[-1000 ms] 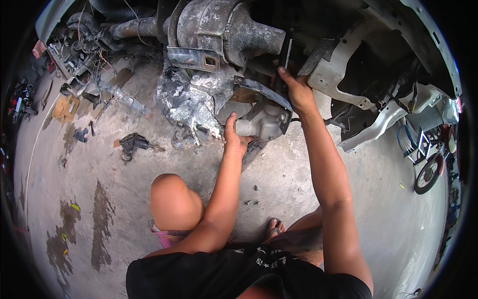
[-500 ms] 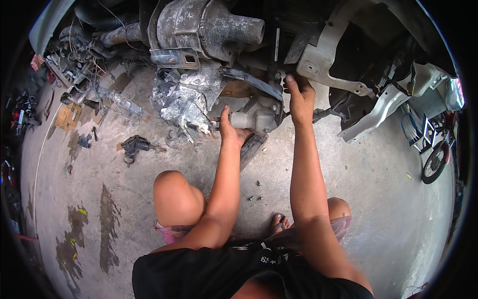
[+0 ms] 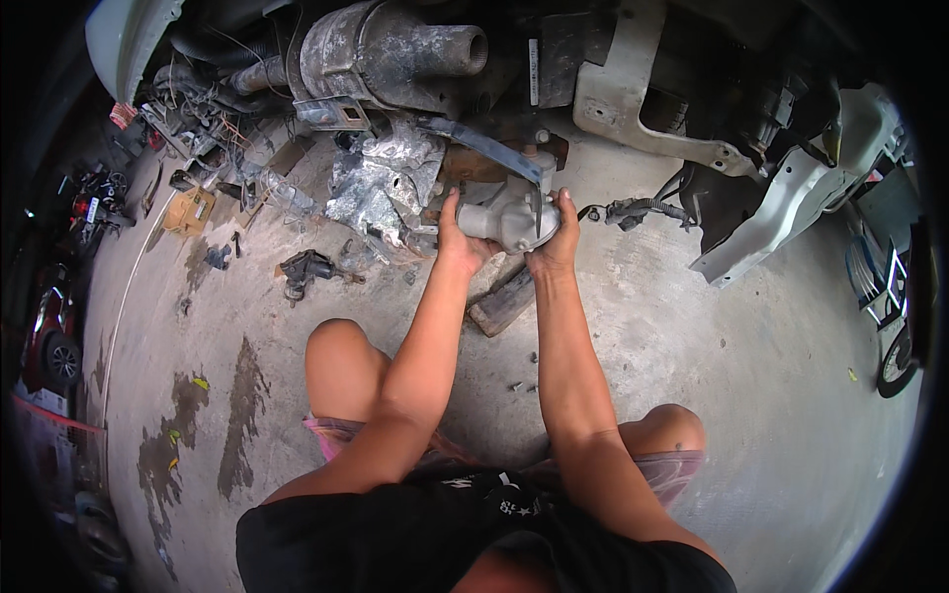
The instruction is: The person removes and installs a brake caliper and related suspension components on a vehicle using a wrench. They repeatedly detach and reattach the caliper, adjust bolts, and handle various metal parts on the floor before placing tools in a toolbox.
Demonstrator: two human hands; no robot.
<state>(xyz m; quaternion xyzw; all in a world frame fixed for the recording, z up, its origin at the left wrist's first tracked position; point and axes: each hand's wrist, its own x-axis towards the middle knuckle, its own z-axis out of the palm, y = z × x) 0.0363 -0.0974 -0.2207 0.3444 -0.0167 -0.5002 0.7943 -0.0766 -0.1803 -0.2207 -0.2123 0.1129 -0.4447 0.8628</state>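
A rounded grey cast-metal housing (image 3: 506, 219) is held between my two hands beneath the vehicle's front. My left hand (image 3: 465, 242) wraps its left end, thumb up along the side and fingers underneath. From the right my right hand (image 3: 556, 239) cups the other end, its thumb raised and its other fingers mostly hidden below. A dark metal strap (image 3: 484, 146) slants down to the top of the housing. Close on the left is a whitish, crusted metal casting (image 3: 381, 183). Below the hands, a worn wooden block (image 3: 502, 301) lies on the concrete.
Overhead is a large corroded cylindrical casting (image 3: 395, 54). Pale metal brackets (image 3: 756, 212) jut out on the right, near a black corrugated hose (image 3: 647, 210). Several small bolts (image 3: 524, 386) lie before me. On the left floor are a dark part (image 3: 306, 269) and a cardboard box (image 3: 188, 211).
My right hand has come down from the upper bracket area onto the right end of the housing. My left hand keeps its hold. The whole view has shifted slightly.
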